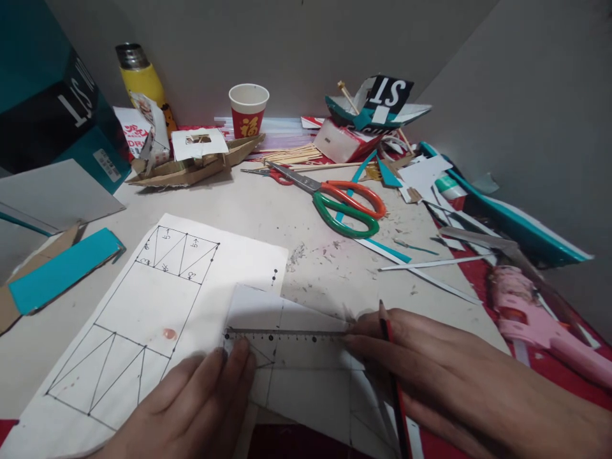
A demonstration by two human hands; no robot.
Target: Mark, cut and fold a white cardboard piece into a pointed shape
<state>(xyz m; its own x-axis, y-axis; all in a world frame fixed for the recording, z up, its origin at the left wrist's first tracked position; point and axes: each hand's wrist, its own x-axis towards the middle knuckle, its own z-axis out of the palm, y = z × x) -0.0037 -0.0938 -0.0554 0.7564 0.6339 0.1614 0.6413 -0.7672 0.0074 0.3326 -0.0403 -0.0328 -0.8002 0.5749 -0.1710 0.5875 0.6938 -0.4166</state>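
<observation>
A clear ruler (294,344) lies across a white piece of card (306,392) with pencil lines on it. My left hand (201,395) presses the ruler's left end with fingers held together. At the other end, the fingertips of my right hand (444,363) pinch the ruler. A dark red and black pencil (398,398) is tucked between the fingers of that same hand, its point upward. Left of the card, partly under it, is a white sheet (138,306) with a drawn pattern of rectangles, triangles and figures. My left hand covers the sheet's lower corner.
Scissors (351,207) with green and orange handles lie beyond the card. A paper cup (248,111), yellow bottle (143,80), cardboard boat (191,169) and teal model boat (377,108) stand at the back. A pink glue gun (526,312) and card scraps are right, a teal strip (64,271) left.
</observation>
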